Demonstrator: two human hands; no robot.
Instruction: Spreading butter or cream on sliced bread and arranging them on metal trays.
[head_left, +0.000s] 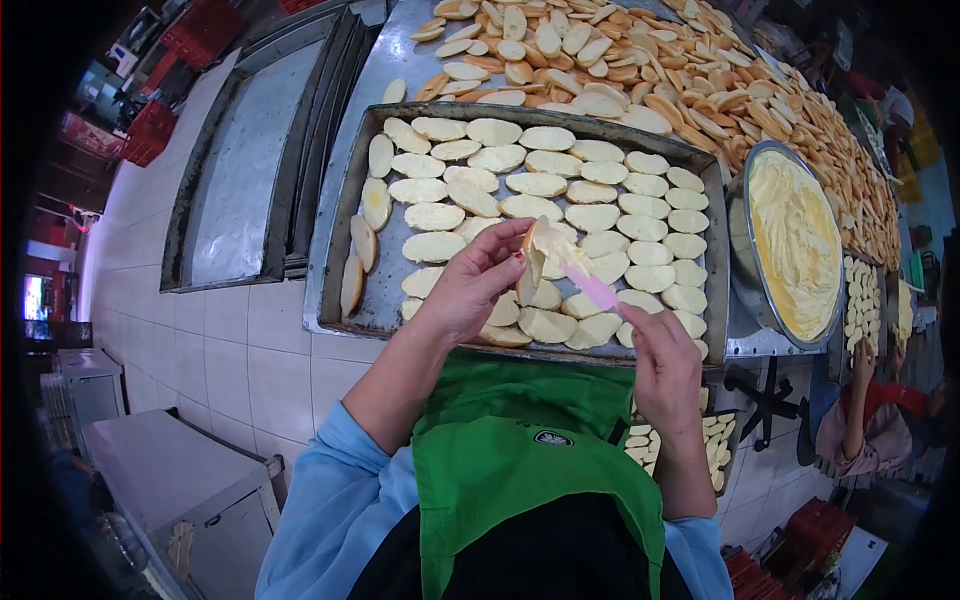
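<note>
My left hand (480, 277) grips a slice of bread (531, 262) on edge above a metal baking tray (525, 114). In my right hand (664, 360) is a pink spatula (592, 285) with pale yellow cream on its blade. The blade's far end is close against the slice; whether it touches is hard to tell. Beneath both hands, the tray holds rows of oval bread slices (535, 184) coated with cream. Several slices (352, 285) lean along its left wall. To the right of the tray stands a metal bowl of yellow cream (796, 240).
A large heap of bread slices (675, 82) covers the back of the metal table (390, 60). Stacked baking trays (225, 180) are at the left. At the right, another person (870, 420) reaches over a tray of slices (862, 296). A metal cabinet (180, 472) stands lower left.
</note>
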